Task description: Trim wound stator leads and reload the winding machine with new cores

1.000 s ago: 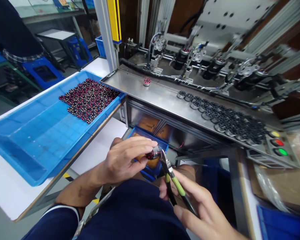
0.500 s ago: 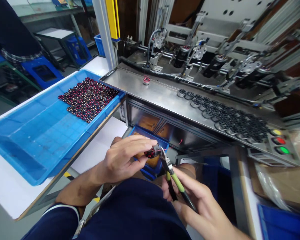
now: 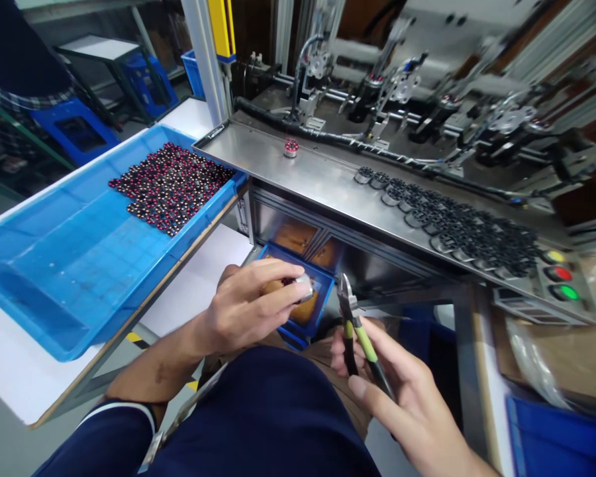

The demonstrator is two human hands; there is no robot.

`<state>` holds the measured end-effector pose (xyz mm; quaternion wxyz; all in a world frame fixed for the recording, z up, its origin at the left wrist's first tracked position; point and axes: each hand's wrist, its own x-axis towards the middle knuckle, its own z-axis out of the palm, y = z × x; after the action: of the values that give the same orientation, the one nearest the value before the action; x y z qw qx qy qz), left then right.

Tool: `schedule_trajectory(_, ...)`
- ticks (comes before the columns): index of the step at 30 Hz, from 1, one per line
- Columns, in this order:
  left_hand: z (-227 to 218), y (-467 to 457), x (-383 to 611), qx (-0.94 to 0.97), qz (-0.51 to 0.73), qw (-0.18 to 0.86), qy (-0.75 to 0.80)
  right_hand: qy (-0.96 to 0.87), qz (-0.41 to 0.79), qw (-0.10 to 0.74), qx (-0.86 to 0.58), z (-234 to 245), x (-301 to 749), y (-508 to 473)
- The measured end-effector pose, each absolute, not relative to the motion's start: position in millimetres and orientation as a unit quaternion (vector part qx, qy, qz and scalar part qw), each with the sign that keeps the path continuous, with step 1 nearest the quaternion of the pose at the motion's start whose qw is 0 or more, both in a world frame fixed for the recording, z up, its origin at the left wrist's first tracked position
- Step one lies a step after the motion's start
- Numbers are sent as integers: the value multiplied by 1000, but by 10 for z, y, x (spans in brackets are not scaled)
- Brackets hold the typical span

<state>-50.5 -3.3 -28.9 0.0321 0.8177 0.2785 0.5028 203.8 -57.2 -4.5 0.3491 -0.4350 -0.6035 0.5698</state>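
My left hand is closed round a small wound motor part with a metal end, held over my lap. My right hand grips the green and black handles of a pair of side cutters, whose jaws point up and stand a little to the right of the part, apart from it. Below the part sits a small blue bin. A large blue tray on my left holds several dark parts with red windings.
A steel shelf crosses in front of me with one lone part and a row of several black ring parts. Yellow, red and green buttons sit at its right end. Machinery stands behind. Blue stools and a person are far left.
The cutters have drawn away from the part to the right, and their jaws now point up. My left hand has turned the part so its metal end shows.
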Motion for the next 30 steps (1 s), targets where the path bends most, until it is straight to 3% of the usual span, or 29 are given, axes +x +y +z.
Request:
schedule_trajectory(9,-295,-10,-475,791,521,14,321,-573,591,344,-453,-121,2056,-579)
schedule_trajectory(11,-317,20,-461,747,575,110,314,-566,595,347,-453,-154,2070,-569)
schedule_trajectory(15,-405,70,-461,531,625,516,248,-534,611,356,-465,-242,2071,-573)
schedule_trajectory(17,-441,83,-469,427,604,640,206,-507,622,357,-478,-272,2051,-587)
schedule_trajectory(21,-464,88,-477,322,592,715,183,-456,646,352,-501,-280,2006,-622)
schedule_trajectory(30,-463,79,-463,277,597,738,151,-440,653,352,-506,-334,2025,-653)
